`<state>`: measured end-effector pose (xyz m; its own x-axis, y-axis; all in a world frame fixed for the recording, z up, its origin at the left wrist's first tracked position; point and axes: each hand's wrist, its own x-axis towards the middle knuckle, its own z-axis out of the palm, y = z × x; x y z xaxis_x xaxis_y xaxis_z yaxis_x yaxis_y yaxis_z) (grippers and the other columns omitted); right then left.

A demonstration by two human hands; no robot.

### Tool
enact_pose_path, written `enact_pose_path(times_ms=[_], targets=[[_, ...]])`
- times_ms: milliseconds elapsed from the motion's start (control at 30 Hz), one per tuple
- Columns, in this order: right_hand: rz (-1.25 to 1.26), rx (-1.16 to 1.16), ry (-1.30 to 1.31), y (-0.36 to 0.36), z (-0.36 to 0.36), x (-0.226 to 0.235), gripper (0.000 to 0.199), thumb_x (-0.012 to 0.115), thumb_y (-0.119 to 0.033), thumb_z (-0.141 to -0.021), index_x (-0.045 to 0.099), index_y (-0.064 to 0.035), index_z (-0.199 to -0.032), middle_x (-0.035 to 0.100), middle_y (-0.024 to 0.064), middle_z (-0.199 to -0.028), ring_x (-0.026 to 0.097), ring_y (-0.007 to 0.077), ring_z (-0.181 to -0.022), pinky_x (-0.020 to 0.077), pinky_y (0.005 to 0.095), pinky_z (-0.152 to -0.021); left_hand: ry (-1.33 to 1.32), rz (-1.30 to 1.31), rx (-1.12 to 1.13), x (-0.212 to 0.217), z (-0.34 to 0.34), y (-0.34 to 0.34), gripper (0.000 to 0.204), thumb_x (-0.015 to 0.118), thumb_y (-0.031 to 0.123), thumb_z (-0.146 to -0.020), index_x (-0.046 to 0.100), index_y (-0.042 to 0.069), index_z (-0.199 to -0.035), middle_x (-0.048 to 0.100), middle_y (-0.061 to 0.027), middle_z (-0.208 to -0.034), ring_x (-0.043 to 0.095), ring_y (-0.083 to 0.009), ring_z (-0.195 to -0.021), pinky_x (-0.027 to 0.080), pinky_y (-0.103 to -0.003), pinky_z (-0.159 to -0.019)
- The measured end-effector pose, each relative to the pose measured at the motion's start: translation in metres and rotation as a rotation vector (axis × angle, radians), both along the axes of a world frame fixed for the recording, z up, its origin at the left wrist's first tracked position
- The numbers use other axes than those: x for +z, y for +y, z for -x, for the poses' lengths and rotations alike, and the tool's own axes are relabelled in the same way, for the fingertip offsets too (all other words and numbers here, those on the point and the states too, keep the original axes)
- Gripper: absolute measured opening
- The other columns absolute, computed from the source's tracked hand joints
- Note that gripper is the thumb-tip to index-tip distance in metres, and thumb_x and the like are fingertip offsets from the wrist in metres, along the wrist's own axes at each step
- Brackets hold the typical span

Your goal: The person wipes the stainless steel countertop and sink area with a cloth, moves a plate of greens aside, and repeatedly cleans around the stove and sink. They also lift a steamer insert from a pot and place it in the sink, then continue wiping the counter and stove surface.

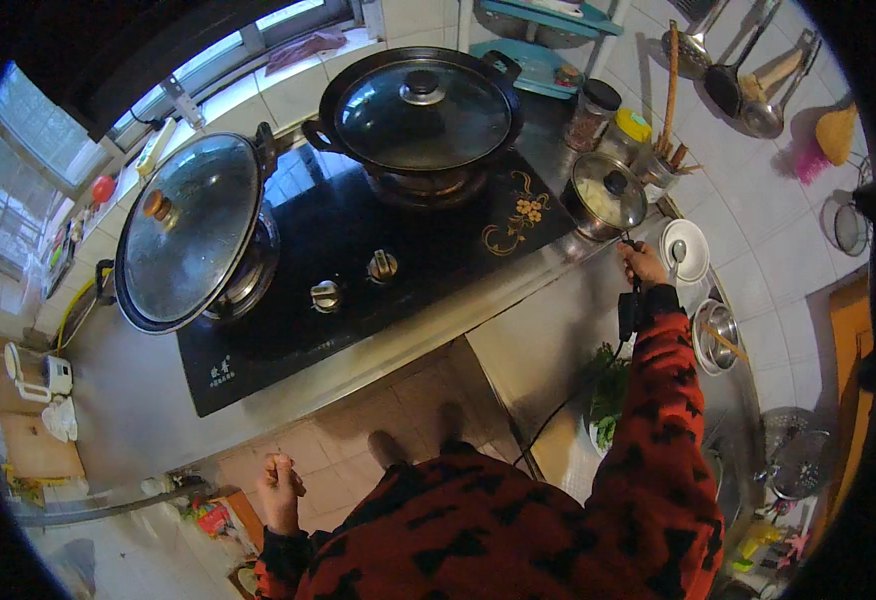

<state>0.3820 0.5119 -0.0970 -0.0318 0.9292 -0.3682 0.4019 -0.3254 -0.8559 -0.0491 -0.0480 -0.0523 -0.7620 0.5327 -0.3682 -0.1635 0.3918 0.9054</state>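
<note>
My right hand [644, 264] reaches out to the far right of the counter, its fingers closed round the dark handle of a small saucepan [591, 222]. The saucepan has a glass lid [626, 203] with a black knob, and pale food shows through it. My left hand [282, 492] hangs low in front of the counter, fingers curled in, with nothing visible in it. Beside the saucepan stands a white bowl [695, 246] with a spoon [679, 250] in it.
A black glass hob [308, 250] carries two large lidded woks, one at the back [428, 110] and one at the left [190, 235]. Jars [593, 112] stand behind the saucepan. Metal bowls [720, 335] and leafy greens [608, 390] lie near my right arm. Ladles [763, 118] hang on the wall.
</note>
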Motion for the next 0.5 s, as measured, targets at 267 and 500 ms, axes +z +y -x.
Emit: enact_pose_path(times_ms=[267,500], targets=[[-0.284,-0.091,-0.03,-0.019,0.018,-0.014,0.032,0.064,-0.03,-0.084,0.043,-0.0108,-0.069,0.039,-0.0044,-0.05,0.034,0.0077,-0.036,0.0237,0.0253,-0.033,0.026,-0.01,-0.054,0.007,-0.006,0.013,0.028,0.048,0.031,-0.094,0.048,0.007,-0.08,0.043,0.0011,-0.052,0.039,-0.0072,-0.041,0.033,-0.022,-0.039],[-0.375,-0.155,-0.016,-0.043,0.018,0.014,0.037,0.066,-0.038,-0.082,0.047,-0.0084,-0.07,0.04,-0.0039,-0.05,0.034,0.008,-0.037,0.0248,0.0259,-0.034,-0.031,-0.03,-0.185,-0.001,0.006,0.009,0.021,0.052,0.026,-0.093,0.047,0.007,-0.086,0.046,-0.0007,-0.06,0.041,-0.0068,-0.042,0.034,-0.024,-0.037]])
